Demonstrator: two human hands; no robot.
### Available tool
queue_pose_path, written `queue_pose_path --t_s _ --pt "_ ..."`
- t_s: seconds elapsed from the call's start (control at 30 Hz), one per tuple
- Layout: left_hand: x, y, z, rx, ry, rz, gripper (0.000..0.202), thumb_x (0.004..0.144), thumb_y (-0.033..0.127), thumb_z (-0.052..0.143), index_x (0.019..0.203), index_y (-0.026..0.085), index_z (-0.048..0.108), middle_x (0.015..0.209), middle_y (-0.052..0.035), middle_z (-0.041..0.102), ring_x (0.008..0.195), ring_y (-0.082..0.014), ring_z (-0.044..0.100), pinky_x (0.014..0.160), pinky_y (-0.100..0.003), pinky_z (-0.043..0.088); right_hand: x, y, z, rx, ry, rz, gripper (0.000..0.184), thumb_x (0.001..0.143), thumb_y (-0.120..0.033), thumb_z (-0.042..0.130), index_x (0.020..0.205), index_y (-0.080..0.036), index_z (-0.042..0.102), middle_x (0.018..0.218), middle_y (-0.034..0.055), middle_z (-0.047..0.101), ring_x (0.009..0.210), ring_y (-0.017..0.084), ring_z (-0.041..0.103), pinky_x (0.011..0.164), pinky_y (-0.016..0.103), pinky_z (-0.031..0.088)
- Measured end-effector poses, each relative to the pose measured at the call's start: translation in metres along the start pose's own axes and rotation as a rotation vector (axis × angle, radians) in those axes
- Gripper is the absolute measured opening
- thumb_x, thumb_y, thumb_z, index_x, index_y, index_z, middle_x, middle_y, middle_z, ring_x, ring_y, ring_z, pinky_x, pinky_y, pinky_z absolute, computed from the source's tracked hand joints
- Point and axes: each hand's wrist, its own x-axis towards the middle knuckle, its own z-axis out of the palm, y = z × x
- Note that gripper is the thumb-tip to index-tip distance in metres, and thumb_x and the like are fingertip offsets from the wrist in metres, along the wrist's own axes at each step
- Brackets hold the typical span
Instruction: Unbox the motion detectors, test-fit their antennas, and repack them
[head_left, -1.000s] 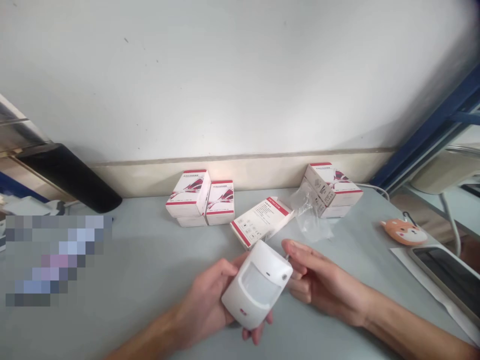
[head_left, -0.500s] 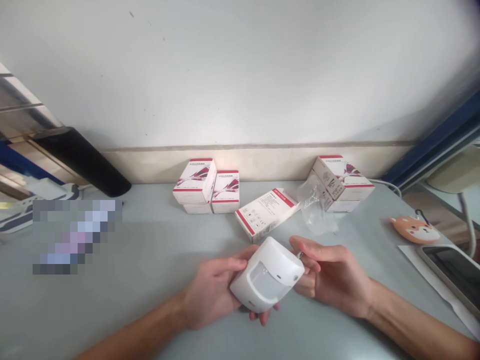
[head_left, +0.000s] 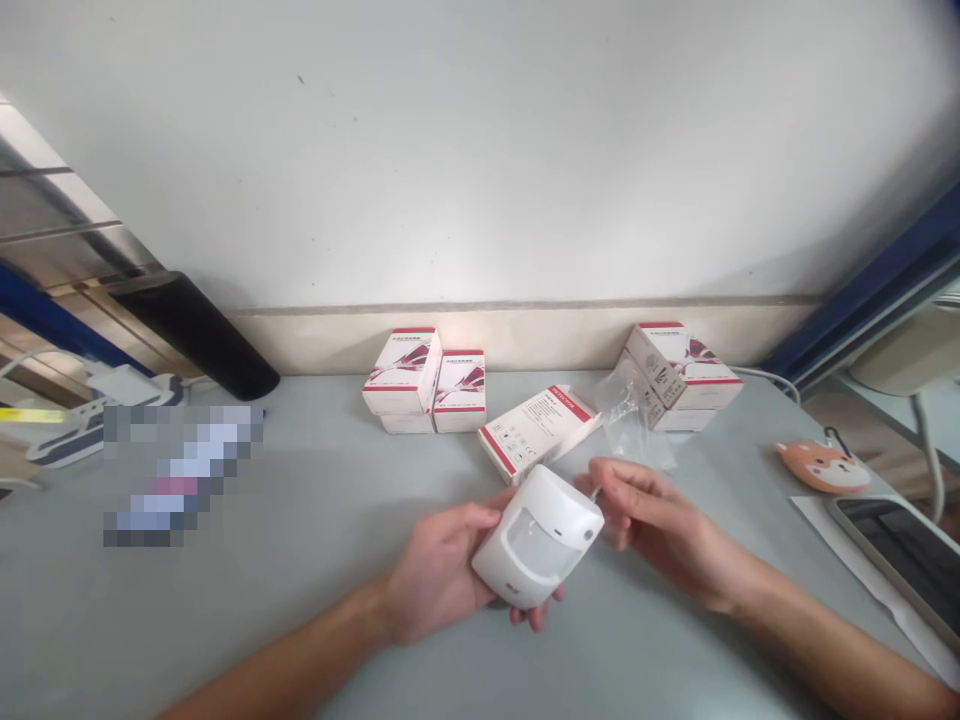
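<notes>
A white motion detector [head_left: 536, 540] with a rounded body and a pale lens window rests tilted in my left hand [head_left: 442, 570], whose fingers wrap under it and thumb lies along its side. Close to the detector's upper right edge, my right hand [head_left: 652, 520] has its thumb and fingers pinched together. A thin, light-coloured bit shows at those fingertips; it is too small to name. Just beyond the detector lies a white and red detector box [head_left: 536, 430] with its end flap open.
A crumpled clear plastic bag [head_left: 634, 425] lies against stacked boxes [head_left: 686, 370] at right. More boxes [head_left: 405, 370] stand by the wall. An orange animal-faced pouch [head_left: 821, 467] and a phone [head_left: 900, 560] are at right; a black cylinder [head_left: 206, 335] and power strip [head_left: 105, 420] at left.
My right hand has moved slightly up, its fingers still pinched, drawing a little away from the detector's edge. My left hand keeps its hold on the detector. The whole view has shifted slightly.
</notes>
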Motion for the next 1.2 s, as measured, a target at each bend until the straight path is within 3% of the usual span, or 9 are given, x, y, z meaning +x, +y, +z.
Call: queue_pose_path --t_s 0.07,0.2,0.27,0.33,0.5,0.67,0.87,1.03,1.2 --pt "0.000 0.000 0.000 -0.008 0.007 0.003 0.055 0.096 0.039 0.039 0.138 0.006 0.055 0.098 -0.0193 0.074 0.078 -0.0286 0.068 0.073 -0.038 0.038 0.000 -0.011 -0.008 -0.175 0.126 -0.194 0.053 0.100 -0.063 0.059 0.067 -0.022 0.047 0.067 -0.0019 0.039 0.064 0.016 0.031 0.061 0.033 0.023" --pt "0.001 0.000 -0.002 -0.007 0.007 0.001 0.059 0.094 0.039 0.039 0.141 0.006 0.052 0.102 -0.0209 0.074 0.080 -0.0297 0.068 0.074 -0.038 0.039 0.000 -0.036 -0.031 -0.798 0.599 -0.442 0.039 0.099 -0.055 0.065 0.076 -0.024 0.058 0.072 0.0002 0.047 0.065 0.016 0.037 0.061 0.033 0.025" --pt "0.001 0.000 -0.003 -0.011 0.008 0.008 0.059 0.095 0.039 0.039 0.143 0.007 0.050 0.104 -0.0212 0.073 0.081 -0.0297 0.068 0.075 -0.038 0.039 0.001 -0.043 -0.042 -1.220 0.726 -0.399 0.025 0.098 -0.051 0.066 0.090 -0.027 0.065 0.082 0.0026 0.058 0.065 0.017 0.044 0.060 0.032 0.026" --pt "0.001 0.001 -0.004 -0.009 0.012 0.012 0.059 0.096 0.040 0.039 0.144 0.007 0.050 0.105 -0.0213 0.073 0.082 -0.0298 0.069 0.075 -0.038 0.040 0.003 -0.045 -0.051 -1.493 0.737 -0.277 0.023 0.099 -0.051 0.061 0.106 -0.030 0.066 0.095 0.0046 0.067 0.064 0.018 0.051 0.057 0.032 0.027" --pt "0.002 0.001 -0.002 0.018 0.023 0.029 0.056 0.097 0.040 0.044 0.143 0.010 0.051 0.103 -0.0195 0.074 0.082 -0.0287 0.069 0.074 -0.037 0.042 0.003 -0.038 -0.057 -1.663 0.707 -0.008 0.042 0.101 -0.063 0.048 0.125 -0.029 0.056 0.117 0.0107 0.074 0.069 0.026 0.065 0.056 0.033 0.029" --pt "0.002 0.001 -0.001 0.027 0.031 0.021 0.054 0.098 0.041 0.045 0.142 0.011 0.051 0.103 -0.0196 0.074 0.080 -0.0282 0.070 0.072 -0.037 0.044 0.003 -0.025 -0.063 -1.616 0.632 0.110 0.037 0.100 -0.055 0.050 0.124 -0.026 0.052 0.107 0.0100 0.076 0.080 0.032 0.072 0.061 0.035 0.035" --pt "0.002 0.000 -0.003 0.057 0.023 0.017 0.054 0.099 0.042 0.045 0.143 0.011 0.051 0.104 -0.0201 0.073 0.081 -0.0278 0.070 0.072 -0.037 0.045 0.005 -0.037 -0.071 -1.303 0.680 -0.064 0.018 0.096 -0.043 0.060 0.102 -0.027 0.054 0.088 0.0024 0.071 0.070 0.021 0.065 0.062 0.033 0.045" --pt "0.001 0.000 0.001 0.103 0.032 0.036 0.057 0.100 0.044 0.046 0.147 0.012 0.049 0.104 -0.0185 0.073 0.083 -0.0265 0.069 0.074 -0.037 0.046 0.002 -0.053 -0.045 -0.713 0.671 -0.427 0.028 0.093 -0.048 0.072 0.099 -0.028 0.052 0.084 -0.0008 0.063 0.066 0.017 0.057 0.060 0.030 0.047" --pt "-0.005 -0.006 0.004 0.318 0.069 0.138 0.055 0.103 0.047 0.051 0.152 0.020 0.051 0.115 -0.0132 0.069 0.100 -0.0270 0.066 0.085 -0.040 0.050 0.001 -0.038 -0.008 -0.289 0.583 -0.393 0.027 0.095 -0.046 0.073 0.103 -0.029 0.054 0.082 -0.0033 0.062 0.063 0.014 0.057 0.062 0.028 0.051"
